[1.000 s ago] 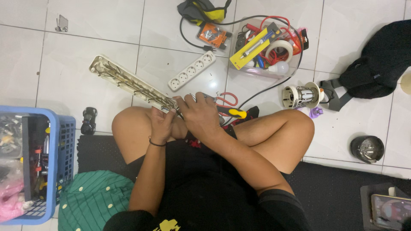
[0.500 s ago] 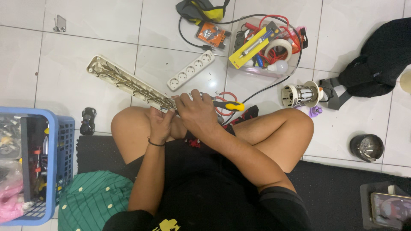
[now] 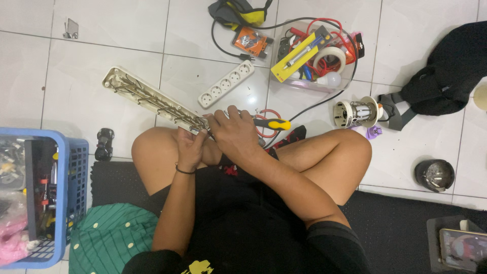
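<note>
I sit cross-legged on a tiled floor. My left hand (image 3: 190, 147), with a dark band on the wrist, grips the near end of a long opened power strip (image 3: 147, 99). Its beige casing shows metal contact strips inside, and it runs up-left across the floor. My right hand (image 3: 233, 133) lies just right of the left hand, over the same end of the strip. It is closed around a screwdriver (image 3: 274, 124) whose yellow and black handle sticks out to the right. The tip is hidden under my fingers.
A white power strip (image 3: 225, 83) lies beyond my hands, and a clear box of tools and tape (image 3: 314, 50) behind it. A blue basket (image 3: 71, 172) stands at left beside a small black toy car (image 3: 104, 143). A lamp part (image 3: 355, 112), black bag (image 3: 451, 71) and dark round tin (image 3: 435, 174) lie at right.
The screwdriver handle has shifted slightly up and left in my right hand. Both hands stay at the near end of the opened strip.
</note>
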